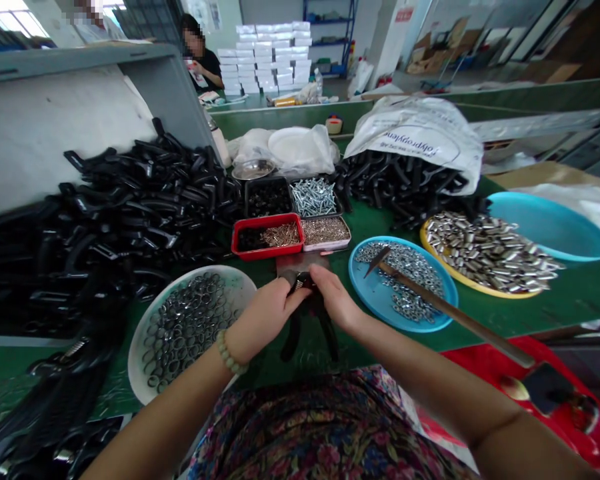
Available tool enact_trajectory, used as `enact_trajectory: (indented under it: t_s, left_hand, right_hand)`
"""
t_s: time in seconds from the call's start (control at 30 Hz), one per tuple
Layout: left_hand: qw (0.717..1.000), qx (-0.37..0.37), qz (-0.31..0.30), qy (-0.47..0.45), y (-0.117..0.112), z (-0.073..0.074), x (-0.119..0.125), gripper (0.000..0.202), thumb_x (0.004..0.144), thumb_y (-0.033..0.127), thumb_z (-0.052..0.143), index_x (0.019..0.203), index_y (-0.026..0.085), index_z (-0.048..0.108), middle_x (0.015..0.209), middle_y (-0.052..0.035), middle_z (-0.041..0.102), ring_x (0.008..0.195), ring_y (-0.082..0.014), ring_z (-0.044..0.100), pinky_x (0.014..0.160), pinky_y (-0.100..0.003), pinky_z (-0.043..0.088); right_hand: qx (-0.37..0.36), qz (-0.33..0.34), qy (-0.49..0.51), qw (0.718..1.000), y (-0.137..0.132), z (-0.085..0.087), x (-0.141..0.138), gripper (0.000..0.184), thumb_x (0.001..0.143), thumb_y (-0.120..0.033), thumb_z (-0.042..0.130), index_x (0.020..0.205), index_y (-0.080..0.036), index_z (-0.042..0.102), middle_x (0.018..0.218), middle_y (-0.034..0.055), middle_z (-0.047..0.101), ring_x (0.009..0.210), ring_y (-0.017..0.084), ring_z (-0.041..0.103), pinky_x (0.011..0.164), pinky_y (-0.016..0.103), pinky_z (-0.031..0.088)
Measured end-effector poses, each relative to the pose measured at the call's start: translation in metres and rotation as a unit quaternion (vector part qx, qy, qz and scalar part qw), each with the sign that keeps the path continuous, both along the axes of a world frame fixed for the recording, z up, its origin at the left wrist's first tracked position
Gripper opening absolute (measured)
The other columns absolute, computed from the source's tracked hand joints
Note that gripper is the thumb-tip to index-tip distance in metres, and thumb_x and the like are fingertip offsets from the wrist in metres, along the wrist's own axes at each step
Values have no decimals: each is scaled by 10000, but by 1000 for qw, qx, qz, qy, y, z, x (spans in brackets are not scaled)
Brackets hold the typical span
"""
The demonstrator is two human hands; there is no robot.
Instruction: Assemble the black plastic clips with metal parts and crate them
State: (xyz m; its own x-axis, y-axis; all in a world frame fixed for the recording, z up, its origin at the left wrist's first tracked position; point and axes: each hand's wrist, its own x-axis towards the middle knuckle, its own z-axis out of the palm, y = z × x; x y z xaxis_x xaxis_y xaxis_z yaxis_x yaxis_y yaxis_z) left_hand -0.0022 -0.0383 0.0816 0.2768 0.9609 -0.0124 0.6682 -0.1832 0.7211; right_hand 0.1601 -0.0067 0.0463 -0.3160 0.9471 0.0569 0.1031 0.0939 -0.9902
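Observation:
In front of my body, a tool with two black handles [325, 327] and a small coil spring, resembling pruning shears, has its handles pointing toward me. My left hand [263, 313] is closed around its upper left side. From the right, my right hand [336, 297] pinches the top of the same tool, partly covering it. Just beyond the fingers lies a flat metal block [287, 264]. A red tray [236, 241] of small rivets and black bits sits past the block, beside a white tray [349, 239] of small copper-coloured parts.
Left stand a white bowl [247, 283] of metal rings and a heap of black handles [145, 207]. A hammer [430, 301] lies across a blue plate [354, 283] of small metal parts. Beyond are a yellow plate [433, 257] of metal cylinders and a tray of screws [313, 197].

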Motion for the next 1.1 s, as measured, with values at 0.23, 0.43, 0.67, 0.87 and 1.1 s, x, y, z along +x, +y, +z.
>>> enact_trajectory:
  t_s: [0.23, 0.43, 0.67, 0.87, 1.1]
  left_hand:
    - [985, 134, 5, 111, 18, -10, -6, 261, 841, 151, 481, 1089, 186, 556, 1044, -81, 582, 967, -218, 539, 893, -344, 417]
    - [955, 147, -136, 218, 32, -53, 15, 223, 875, 155, 437, 1001, 168, 620, 1025, -99, 600, 936, -225, 544, 814, -334, 449]
    - [955, 102, 40, 274, 155, -37, -32, 218, 870, 173, 463, 969, 121, 649, 1056, -149, 641, 1006, -231, 586, 922, -325, 410]
    - [959, 66, 19, 275, 186, -56, -30, 191, 828, 182, 511, 925, 178, 676, 967, -97, 691, 934, -227, 633, 870, -315, 451]
    - [966, 82, 43, 243, 186, -66, -33, 211, 841, 199, 477, 947, 165, 657, 1018, -102, 671, 966, -222, 619, 902, -317, 444]
  right_hand:
    - [273, 100, -528, 798, 139, 0, -25, 270, 899, -340, 467, 957, -158, 658, 1069, 133, 636, 1064, 257, 478, 895, 363, 326]
    - [287, 163, -577, 747, 175, -15, -56, 150, 780, -137, 566, 791, -141, 716, 883, 155, 691, 1010, 297, 495, 921, 454, 238]
    - [299, 137, -529, 782, 164, -2, -43, 209, 841, -157, 493, 978, -139, 649, 1040, 134, 646, 1027, 248, 519, 928, 404, 294]
    - [273, 76, -424, 860, 123, -4, 9, 317, 921, -168, 371, 1195, -157, 529, 1004, 71, 635, 857, 143, 589, 749, 253, 439]
    - [103, 42, -223, 968, 66, -41, 63, 163, 897, -215, 443, 1000, -208, 569, 881, 25, 675, 839, 159, 636, 814, 319, 464]
